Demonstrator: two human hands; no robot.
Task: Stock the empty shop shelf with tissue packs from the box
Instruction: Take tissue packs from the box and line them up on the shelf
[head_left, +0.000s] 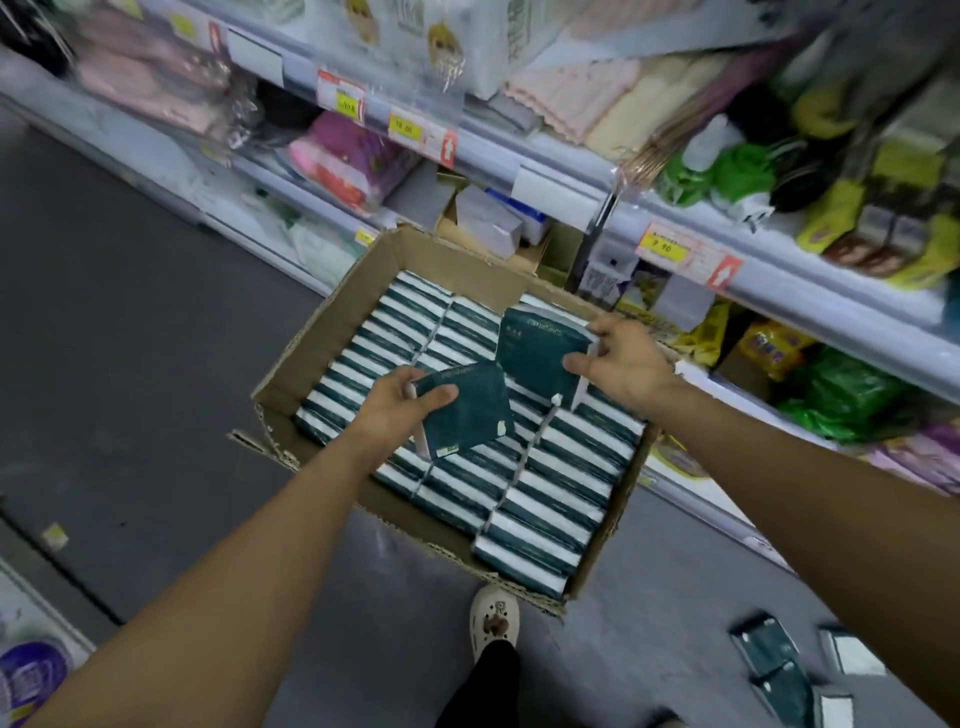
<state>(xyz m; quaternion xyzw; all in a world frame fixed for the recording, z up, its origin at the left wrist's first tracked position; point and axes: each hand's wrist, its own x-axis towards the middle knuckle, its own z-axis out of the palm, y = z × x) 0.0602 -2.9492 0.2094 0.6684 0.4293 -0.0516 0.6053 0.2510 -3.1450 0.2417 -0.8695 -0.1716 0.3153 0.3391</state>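
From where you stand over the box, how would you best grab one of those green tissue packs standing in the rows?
Probably from above, by the upturned top edge. The packs in the cardboard box stand on edge, pressed together, so only that narrow edge is free. Pinch it and lift straight up, much as the right hand grips its tissue pack.

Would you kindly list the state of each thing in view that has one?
Cardboard box: open, flaps out, nearly full of packs on edge.
Left hand: grips a dark green tissue pack over the box.
Right hand: grips a second tissue pack, tilted up.
Loose packs: lying on the floor.
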